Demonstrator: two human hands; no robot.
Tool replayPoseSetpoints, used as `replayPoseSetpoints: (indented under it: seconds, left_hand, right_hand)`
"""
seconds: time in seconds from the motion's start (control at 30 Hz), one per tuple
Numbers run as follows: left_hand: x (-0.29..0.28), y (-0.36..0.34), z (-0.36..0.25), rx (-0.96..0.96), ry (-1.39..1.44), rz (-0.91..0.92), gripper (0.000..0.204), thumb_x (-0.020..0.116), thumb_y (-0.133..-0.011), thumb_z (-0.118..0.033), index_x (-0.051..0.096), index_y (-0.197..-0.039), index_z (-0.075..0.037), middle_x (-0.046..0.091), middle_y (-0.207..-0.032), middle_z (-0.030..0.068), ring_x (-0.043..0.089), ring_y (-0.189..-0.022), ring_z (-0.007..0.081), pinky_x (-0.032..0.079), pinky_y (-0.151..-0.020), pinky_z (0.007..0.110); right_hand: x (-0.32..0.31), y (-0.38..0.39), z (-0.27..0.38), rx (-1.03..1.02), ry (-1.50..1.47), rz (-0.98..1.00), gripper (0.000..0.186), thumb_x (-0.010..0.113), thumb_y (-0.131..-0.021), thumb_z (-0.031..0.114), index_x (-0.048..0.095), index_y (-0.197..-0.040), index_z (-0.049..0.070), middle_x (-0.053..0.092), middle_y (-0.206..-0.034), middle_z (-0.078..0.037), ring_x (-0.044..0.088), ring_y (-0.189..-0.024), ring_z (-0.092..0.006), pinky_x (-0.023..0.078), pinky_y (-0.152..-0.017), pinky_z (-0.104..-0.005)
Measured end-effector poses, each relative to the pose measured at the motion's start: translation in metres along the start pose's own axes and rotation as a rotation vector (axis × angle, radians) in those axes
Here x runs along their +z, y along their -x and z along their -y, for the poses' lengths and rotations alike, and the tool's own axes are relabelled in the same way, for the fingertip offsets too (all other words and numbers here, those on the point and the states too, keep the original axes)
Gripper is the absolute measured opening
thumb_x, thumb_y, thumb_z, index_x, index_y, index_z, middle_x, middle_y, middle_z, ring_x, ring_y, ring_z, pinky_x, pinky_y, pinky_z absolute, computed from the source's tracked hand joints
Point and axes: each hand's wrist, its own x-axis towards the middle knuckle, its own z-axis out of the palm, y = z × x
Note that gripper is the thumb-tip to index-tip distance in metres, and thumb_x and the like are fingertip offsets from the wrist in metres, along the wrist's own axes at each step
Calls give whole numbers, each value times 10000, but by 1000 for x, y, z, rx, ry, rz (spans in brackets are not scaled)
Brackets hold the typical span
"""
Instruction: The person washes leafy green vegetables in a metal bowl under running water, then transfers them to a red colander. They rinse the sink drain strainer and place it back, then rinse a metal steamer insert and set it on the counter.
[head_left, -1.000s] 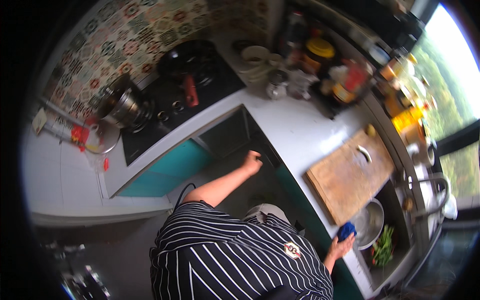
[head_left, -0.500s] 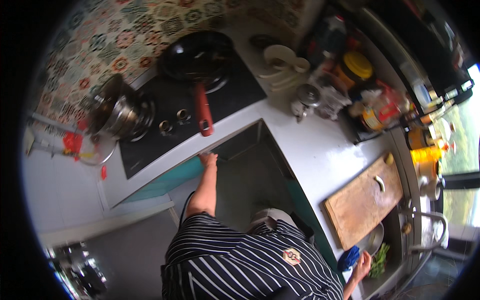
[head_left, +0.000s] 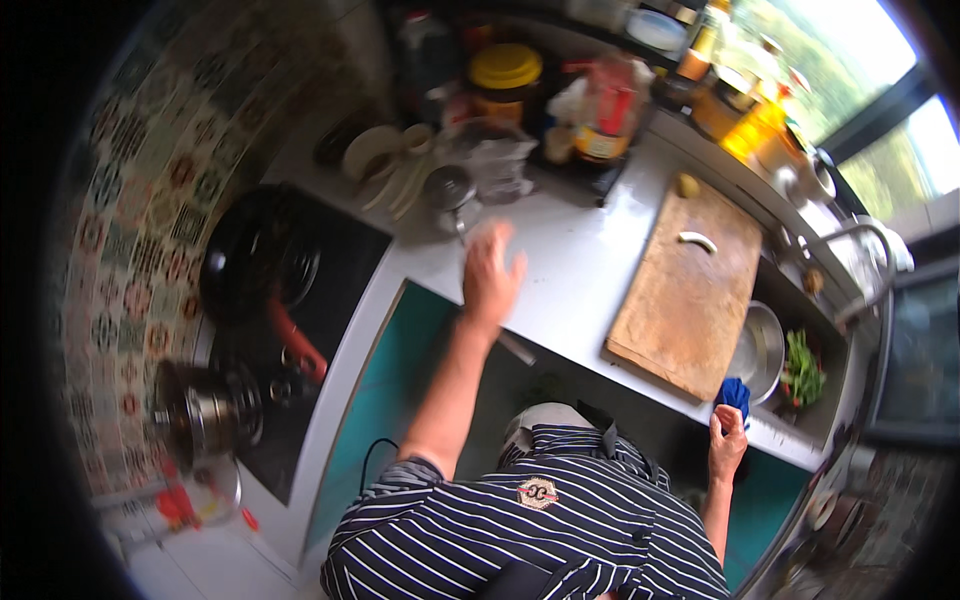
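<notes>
left hand point(head_left: 490, 278) hovers above the counter point(head_left: 580, 260), right hand point(head_left: 728, 443) beside blue bundle point(head_left: 733, 394)

One left hand point(head_left: 490, 275) and one right hand point(head_left: 728, 435) make two in a kitchen with one hob point(head_left: 343, 243), one wok point(head_left: 238, 262) and one pot point(head_left: 195, 408). The count at the counter runs to one board point(head_left: 688, 305), one white slice point(head_left: 698, 241), one blue cloth point(head_left: 733, 393), one sink point(head_left: 833, 352), one tap point(head_left: 893, 262), one steel bowl point(head_left: 766, 345) and one bunch of greens point(head_left: 803, 370). Bottles point(head_left: 756, 130) number several, too blurred to tally.
</notes>
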Motion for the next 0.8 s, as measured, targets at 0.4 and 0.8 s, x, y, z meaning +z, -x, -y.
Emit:
replayPoseSetpoints:
  seconds: [0.4, 0.8]
  left_hand:
    - [-31, -148, -72, 249, 169, 472, 290, 564, -847, -265, 633, -946, -1, 618, -871, 143, 576, -707, 242, 469, -661, 349]
    - [-68, 85, -377, 1561, 494, 1023, 368, 692, -700, -375, 591, -709, -21, 600, -725, 97, 579, -619, 266, 450, -555, 370]
  right_hand:
    - [-69, 127, -12, 197, -10, -270, 168, 583, -786, 179, 616, -930, 99, 631, -843, -78, 621, -798, -232, 497, -710, -326]
    - [-127, 137, 92, -410, -267, -345, 268, 611, -787, 251, 571, -987, 76, 600, -1026, -147, 603, -902, -300, 486, -771, -364]
